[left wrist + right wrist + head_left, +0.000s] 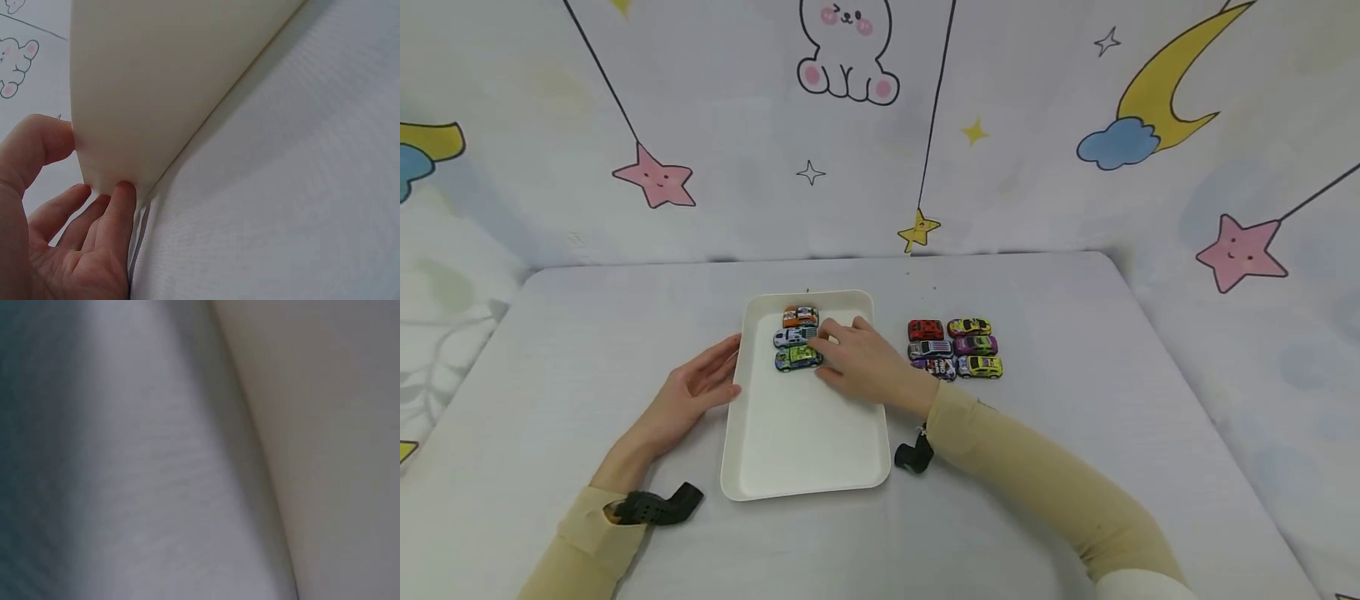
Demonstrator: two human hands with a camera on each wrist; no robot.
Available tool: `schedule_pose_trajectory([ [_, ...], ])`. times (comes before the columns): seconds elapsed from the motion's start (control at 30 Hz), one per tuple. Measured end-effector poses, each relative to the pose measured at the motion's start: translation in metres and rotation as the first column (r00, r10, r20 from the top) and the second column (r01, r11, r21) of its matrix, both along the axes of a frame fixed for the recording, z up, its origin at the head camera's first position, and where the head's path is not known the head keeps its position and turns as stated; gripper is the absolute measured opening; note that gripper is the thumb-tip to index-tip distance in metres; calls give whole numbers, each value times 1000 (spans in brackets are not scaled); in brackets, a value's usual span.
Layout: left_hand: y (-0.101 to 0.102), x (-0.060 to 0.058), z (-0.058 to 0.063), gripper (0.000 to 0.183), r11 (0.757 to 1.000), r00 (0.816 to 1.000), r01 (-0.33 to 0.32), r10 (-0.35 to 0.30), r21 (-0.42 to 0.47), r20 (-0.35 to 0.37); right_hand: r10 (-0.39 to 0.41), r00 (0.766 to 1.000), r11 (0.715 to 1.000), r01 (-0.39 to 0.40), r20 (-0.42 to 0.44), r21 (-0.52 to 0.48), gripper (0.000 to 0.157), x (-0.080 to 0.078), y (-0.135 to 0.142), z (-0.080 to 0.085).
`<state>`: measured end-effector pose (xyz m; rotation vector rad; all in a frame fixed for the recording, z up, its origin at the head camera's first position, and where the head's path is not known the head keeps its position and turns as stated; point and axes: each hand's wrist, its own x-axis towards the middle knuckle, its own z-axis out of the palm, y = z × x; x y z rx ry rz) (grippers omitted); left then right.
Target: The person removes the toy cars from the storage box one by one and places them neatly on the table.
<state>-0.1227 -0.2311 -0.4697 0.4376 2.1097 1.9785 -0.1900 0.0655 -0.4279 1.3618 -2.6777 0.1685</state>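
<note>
In the head view, a white rectangular tray (808,450) has three toy cars in its upper part: an orange-and-white one (801,317), a light blue-and-white one (790,337) and a green one (793,359). My right hand (865,362) reaches in over the right rim. Its thumb and index finger pinch the right end of the green car. Against the tray's left outer wall, my left hand (688,396) rests its fingertips. The left wrist view shows those fingertips (127,190) on the wall. Only cloth and the tray's side appear in the right wrist view, with no fingers.
Right of the tray, several toy cars stand in two columns, among them a red one (925,330), a purple one (976,345) and a yellow one (980,367). White cloth covers the table (1075,467). A printed cloth wall (737,108) rises behind it.
</note>
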Motion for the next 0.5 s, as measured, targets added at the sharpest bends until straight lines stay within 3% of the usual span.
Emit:
schedule_pose_trajectory([
  [0.27, 1, 0, -1, 72, 1000, 1000, 4, -4, 5, -6, -5, 998, 997, 9, 61, -73, 37, 1, 2, -5],
  [0.5, 2, -1, -2, 72, 1000, 1000, 4, -4, -3, -2, -2, 998, 995, 8, 61, -98, 37, 1, 4, -9],
])
